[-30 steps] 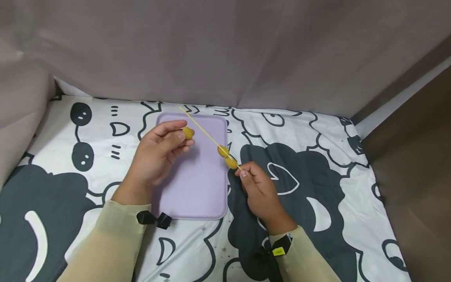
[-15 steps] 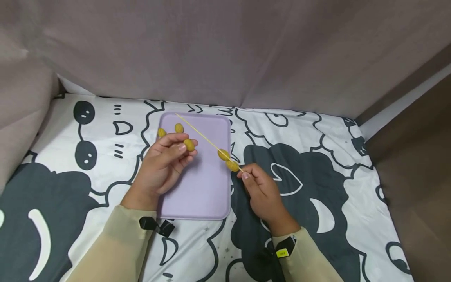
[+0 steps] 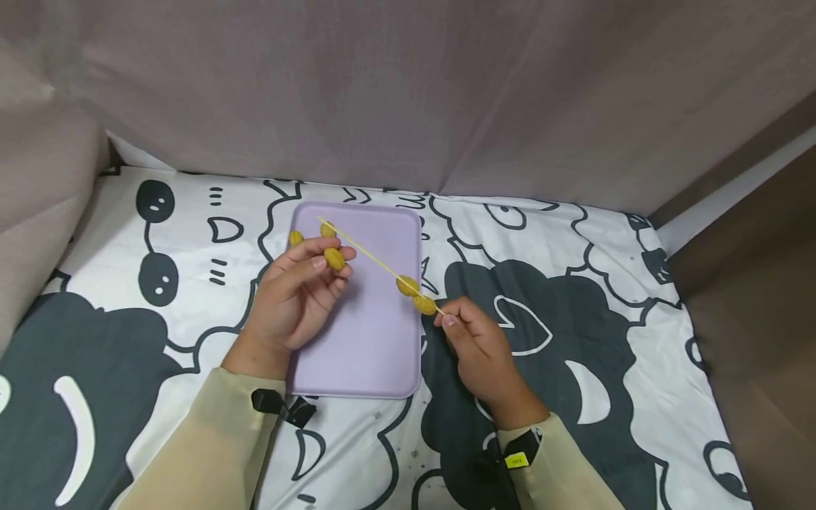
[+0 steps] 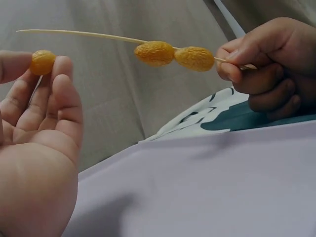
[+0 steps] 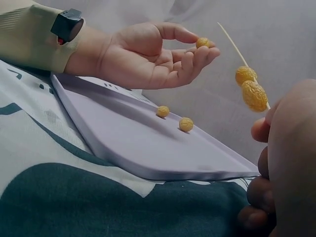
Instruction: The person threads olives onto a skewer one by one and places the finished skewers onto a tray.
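Observation:
My left hand (image 3: 290,297) pinches a small wrinkled yellow dried fruit (image 4: 43,62) between thumb and fingers, raised over a lilac tray (image 3: 357,354). My right hand (image 3: 477,347) grips one end of a thin wooden skewer (image 3: 365,249) at the tray's right side. Two similar dried fruits (image 4: 194,59) are threaded on the skewer, close to the right fingers and against each other. The skewer's bare pointed end slants up and left, apart from the fruit in the left hand in both wrist views. Two loose dried fruits (image 5: 186,124) lie on the tray, beyond the left hand.
A white cloth (image 3: 217,297) with black cartoon prints covers the surface under the tray. A grey-brown fabric wall (image 3: 382,92) rises behind it, and a brown panel (image 3: 752,297) stands at the right. Black devices (image 3: 283,407) sit on the wrists.
The left hand has come down and nearer, showing the loose fruits behind it, then shifted slightly left with its fruit. The skewer's pointed end has dropped lower; the right hand stays nearly in place.

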Tool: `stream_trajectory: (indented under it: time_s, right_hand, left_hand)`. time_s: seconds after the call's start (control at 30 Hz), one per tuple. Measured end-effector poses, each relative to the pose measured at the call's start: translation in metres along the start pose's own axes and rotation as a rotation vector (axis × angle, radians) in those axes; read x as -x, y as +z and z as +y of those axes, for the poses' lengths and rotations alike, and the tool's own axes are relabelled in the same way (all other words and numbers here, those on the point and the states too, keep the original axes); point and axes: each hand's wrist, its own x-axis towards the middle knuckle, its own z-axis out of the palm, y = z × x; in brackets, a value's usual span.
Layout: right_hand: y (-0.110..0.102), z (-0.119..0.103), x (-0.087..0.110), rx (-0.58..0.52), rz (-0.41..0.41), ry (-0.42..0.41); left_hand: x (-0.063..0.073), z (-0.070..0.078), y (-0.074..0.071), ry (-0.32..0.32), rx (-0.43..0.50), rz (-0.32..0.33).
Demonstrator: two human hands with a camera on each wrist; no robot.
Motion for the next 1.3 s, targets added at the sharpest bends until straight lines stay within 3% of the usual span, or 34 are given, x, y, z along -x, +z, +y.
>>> stream_trajectory:
  time_s: [0.17,0.4,0.67,0.83,1.07,1.3]
  right_hand:
    - [0.0,0.0,0.0,0.013,-0.006,0.002]
    - [-0.002,-0.001,0.002,0.063,-0.011,0.008]
    - [-0.003,-0.003,0.004,0.112,-0.036,0.038]
    - [-0.003,-0.002,0.004,0.142,-0.045,0.043]
    - [-0.001,-0.003,0.002,0.152,-0.055,0.039]
    - [0.001,-0.003,0.0,0.156,-0.065,0.041]
  left_hand:
    - [-0.002,0.001,-0.002,0.054,0.044,0.043]
    - [-0.007,0.002,-0.003,0.118,0.242,0.078]
    - [-0.011,0.002,-0.005,0.225,0.313,0.199]
    - [-0.011,0.003,-0.005,0.243,0.313,0.197]
    - [-0.009,0.006,-0.007,0.255,0.399,0.112]
    - [-0.007,0.007,-0.007,0.275,0.4,0.09]
